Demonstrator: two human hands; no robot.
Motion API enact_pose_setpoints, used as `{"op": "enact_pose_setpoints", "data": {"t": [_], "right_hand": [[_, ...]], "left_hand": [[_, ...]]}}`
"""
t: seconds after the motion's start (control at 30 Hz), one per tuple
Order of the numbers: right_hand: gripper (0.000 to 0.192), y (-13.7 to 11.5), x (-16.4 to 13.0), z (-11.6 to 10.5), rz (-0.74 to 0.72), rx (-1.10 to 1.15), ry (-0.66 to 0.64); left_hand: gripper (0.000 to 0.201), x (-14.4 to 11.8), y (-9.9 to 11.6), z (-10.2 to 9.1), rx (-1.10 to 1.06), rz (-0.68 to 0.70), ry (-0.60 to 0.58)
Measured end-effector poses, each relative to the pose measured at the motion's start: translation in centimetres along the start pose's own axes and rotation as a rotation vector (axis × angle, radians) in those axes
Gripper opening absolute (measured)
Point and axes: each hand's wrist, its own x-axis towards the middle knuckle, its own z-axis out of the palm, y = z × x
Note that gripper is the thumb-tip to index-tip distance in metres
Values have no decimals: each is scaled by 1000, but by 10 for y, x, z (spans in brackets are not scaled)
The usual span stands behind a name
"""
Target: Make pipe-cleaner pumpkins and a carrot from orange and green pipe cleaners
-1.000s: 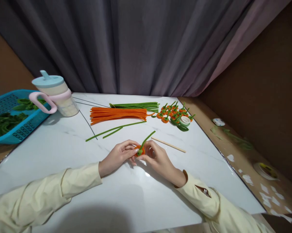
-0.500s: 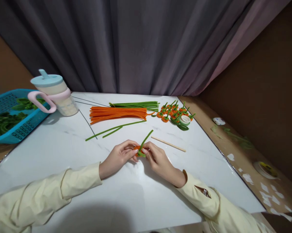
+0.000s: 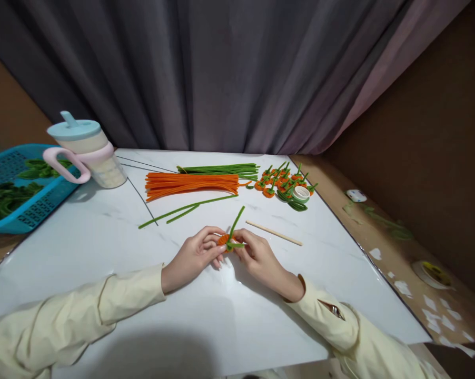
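Both hands met over the middle of the white bench [image 3: 103, 237]. The left hand [image 3: 194, 255] pinched a small orange coil [image 3: 223, 239] between its fingertips, just above the bench surface. The right hand [image 3: 261, 258] gripped a green pipe cleaner [image 3: 235, 227] that was wound around the coil, and the free end of it stood up and leaned away from the person.

A thin wooden stick [image 3: 274, 233] lay just beside the right hand. Farther back lay two loose green stems [image 3: 186, 209], a bundle of orange pipe cleaners [image 3: 192, 184] and, touching it behind, a bundle of green pipe cleaners [image 3: 221, 169]. To the right of these was a group of finished orange pieces [image 3: 283, 181] with a roll of tape [image 3: 300, 193]. At the left edge stood a cup with a pink handle [image 3: 89, 152], next to a blue basket [image 3: 36, 202].
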Motion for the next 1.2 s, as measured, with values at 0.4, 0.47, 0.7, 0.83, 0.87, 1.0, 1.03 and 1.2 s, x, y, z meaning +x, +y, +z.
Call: {"op": "enact_pose_setpoints", "data": {"t": [0.4,0.47,0.7,0.83,0.87,1.0,1.03,1.2], "right_hand": [[7,3,-1,5,217,292,50],[5,2,-1,7,284,431,27],[12,-5,1,6,346,672,-33],[15,-3,2,4,344,676,-3],[16,-2,2,3,345,679,14],[17,-1,2,3,373,720,64],[17,-2,2,4,377,732,69],[16,-4,2,7,377,754,52]], "left_hand": [[30,-7,-3,0,207,163,74],[22,-9,-2,-1,313,262,121],[7,-9,-3,-4,451,485,131],[10,-6,-3,-4,260,311,84],[14,-6,-3,-4,208,268,68],[33,-5,0,-3,226,260,43],[33,-5,1,-3,270,285,52],[23,-7,2,-4,424,457,95]]}}
